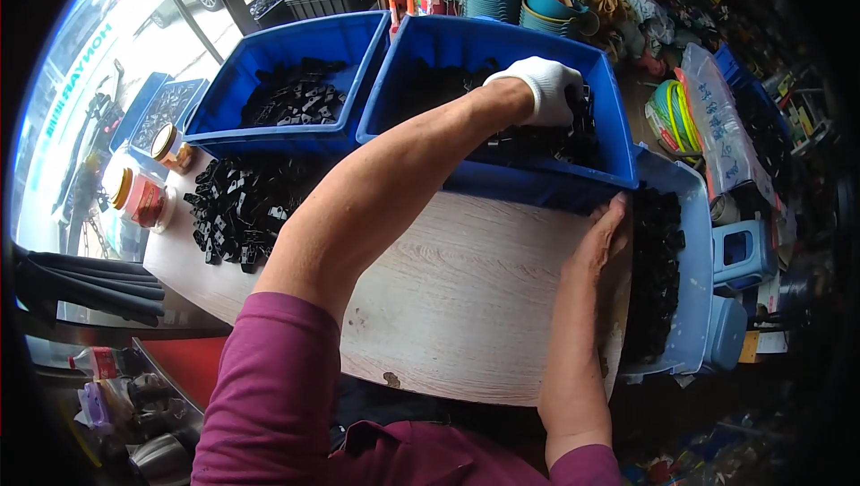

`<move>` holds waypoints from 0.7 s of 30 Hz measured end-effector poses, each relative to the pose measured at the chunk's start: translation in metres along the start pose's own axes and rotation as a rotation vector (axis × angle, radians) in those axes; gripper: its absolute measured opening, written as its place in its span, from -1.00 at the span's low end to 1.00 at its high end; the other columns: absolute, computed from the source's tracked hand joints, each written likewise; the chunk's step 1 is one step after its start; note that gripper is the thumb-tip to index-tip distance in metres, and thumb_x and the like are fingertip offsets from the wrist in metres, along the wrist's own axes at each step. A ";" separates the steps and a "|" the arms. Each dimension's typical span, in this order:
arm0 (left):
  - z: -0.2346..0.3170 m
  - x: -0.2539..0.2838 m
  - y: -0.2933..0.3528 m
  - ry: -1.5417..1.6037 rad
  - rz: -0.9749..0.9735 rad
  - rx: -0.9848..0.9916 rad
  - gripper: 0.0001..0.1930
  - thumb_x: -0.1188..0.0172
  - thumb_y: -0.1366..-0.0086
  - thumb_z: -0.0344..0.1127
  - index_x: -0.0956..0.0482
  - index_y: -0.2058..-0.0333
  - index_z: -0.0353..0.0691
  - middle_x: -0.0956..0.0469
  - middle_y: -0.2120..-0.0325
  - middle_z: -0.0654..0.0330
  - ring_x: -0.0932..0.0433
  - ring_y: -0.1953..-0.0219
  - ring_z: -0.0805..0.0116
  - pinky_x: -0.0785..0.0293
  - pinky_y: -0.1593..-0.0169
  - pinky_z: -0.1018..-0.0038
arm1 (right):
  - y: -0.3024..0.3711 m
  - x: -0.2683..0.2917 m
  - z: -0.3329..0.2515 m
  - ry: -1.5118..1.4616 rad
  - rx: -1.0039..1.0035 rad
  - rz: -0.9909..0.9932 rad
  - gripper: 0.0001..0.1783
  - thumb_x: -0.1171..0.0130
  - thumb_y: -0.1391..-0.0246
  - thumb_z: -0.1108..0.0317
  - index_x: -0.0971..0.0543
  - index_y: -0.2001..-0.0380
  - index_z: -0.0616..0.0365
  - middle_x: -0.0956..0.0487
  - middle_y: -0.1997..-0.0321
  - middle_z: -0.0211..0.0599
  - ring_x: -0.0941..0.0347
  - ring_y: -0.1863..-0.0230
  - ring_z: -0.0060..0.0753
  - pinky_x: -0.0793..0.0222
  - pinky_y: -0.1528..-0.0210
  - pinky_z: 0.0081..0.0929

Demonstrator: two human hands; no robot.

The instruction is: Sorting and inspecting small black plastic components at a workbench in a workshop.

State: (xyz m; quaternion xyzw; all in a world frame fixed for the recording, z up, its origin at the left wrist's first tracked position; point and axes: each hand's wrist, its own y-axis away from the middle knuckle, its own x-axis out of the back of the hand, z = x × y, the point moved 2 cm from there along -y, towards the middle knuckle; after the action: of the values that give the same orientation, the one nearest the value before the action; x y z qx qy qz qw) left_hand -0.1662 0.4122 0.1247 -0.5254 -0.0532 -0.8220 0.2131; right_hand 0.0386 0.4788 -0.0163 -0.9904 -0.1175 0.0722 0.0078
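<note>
Left hand (548, 92), in a white glove, reaches into the right blue bin (528, 185) at the far side of the tabletop (448, 307). Its fingers are bent downward among the black parts (580, 144) in that bin; the tips are hidden by the glove and the contents, so cannot tell whether they grasp a part. The left forearm crosses over the bin's near rim, slanting from near left to far right.

Right hand (609, 228), ungloved, is at the near right corner of the same bin, fingers up against the corner, just above the right edge of the tabletop. Cannot tell whether the fingers grip the bin or only rest there.

Black parts, small and clip-like, are in the right bin, around and below the glove. More of the same look: a heap in the left blue bin (260, 138), which stands just beside the right one; a loose pile (237, 217) on the left part of the tabletop, nearer than the left bin; and a dark mass in a light blue tub (696, 307) to the right of the tabletop.

At the far left edge of the tabletop, two lidded jars: a larger jar (148, 204) with reddish contents and, just beyond it, a smaller jar (179, 157).
</note>
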 end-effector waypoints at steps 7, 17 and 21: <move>-0.004 0.017 0.028 0.201 0.283 -0.026 -0.60 -0.39 -0.17 -0.26 -0.66 0.00 -0.17 -0.70 0.11 0.03 -0.72 0.13 0.21 -0.67 -0.01 0.39 | -0.003 0.003 0.003 0.043 0.077 0.006 -0.34 -0.12 -0.32 -0.18 -0.53 -0.18 0.16 -0.48 0.04 -0.42 -0.33 0.07 -0.48 -0.27 -0.07 -0.47; 0.042 0.011 0.126 0.073 0.674 -0.303 -0.61 -0.39 -0.07 -0.42 -0.64 0.07 -0.12 -0.54 0.04 -0.13 -0.69 0.24 -0.09 -0.70 0.21 0.26 | -0.008 0.017 0.011 0.145 0.121 -0.114 -0.33 -0.04 -0.38 -0.16 -0.48 -0.23 0.20 -0.53 -0.11 -0.29 -0.43 -0.18 -0.35 -0.29 -0.29 -0.38; 0.047 -0.028 0.169 -0.072 0.452 -0.208 -0.58 -0.42 -0.01 -0.41 -0.58 0.11 0.06 -0.40 -0.03 -0.08 -0.65 0.27 -0.04 -0.66 0.40 0.28 | -0.005 0.009 0.002 0.162 0.188 -0.072 -0.32 -0.04 -0.36 -0.18 -0.51 -0.20 0.22 -0.54 -0.07 -0.29 -0.44 -0.10 -0.37 -0.32 -0.22 -0.38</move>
State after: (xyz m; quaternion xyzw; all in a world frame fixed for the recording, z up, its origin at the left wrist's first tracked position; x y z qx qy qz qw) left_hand -0.0485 0.2826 0.0976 -0.5721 0.1431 -0.7352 0.3342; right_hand 0.0454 0.4858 -0.0190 -0.9830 -0.1448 0.0023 0.1125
